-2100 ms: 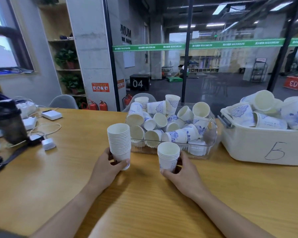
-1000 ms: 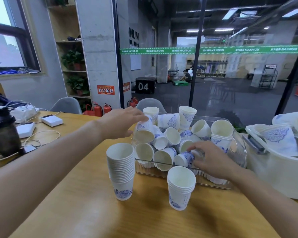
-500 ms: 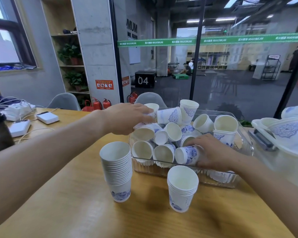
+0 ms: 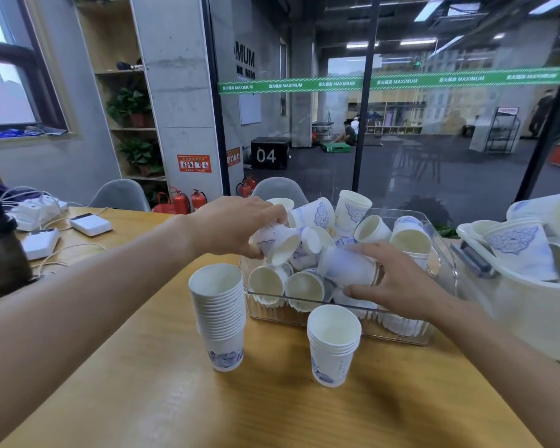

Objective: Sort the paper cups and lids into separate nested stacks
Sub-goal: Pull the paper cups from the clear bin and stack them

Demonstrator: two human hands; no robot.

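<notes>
At mid-frame, the left hand (image 4: 236,226) grips a tilted paper cup (image 4: 277,242) over the clear bin (image 4: 440,276); the right hand (image 4: 398,282) grips another cup (image 4: 346,266) beside it. Two nested stacks, tall (image 4: 219,313) and short (image 4: 333,344), stand on the wooden surface (image 4: 143,399) below.

Along my desk's (image 4: 143,383) left edge stands a dark bottle (image 4: 0,250). Behind it lie two white boxes (image 4: 90,224) and a white power strip (image 4: 36,210), with pale cables (image 4: 68,253) trailing between them. Past the far edge, two grey chairs (image 4: 120,194) and red fire extinguishers (image 4: 198,198).
</notes>
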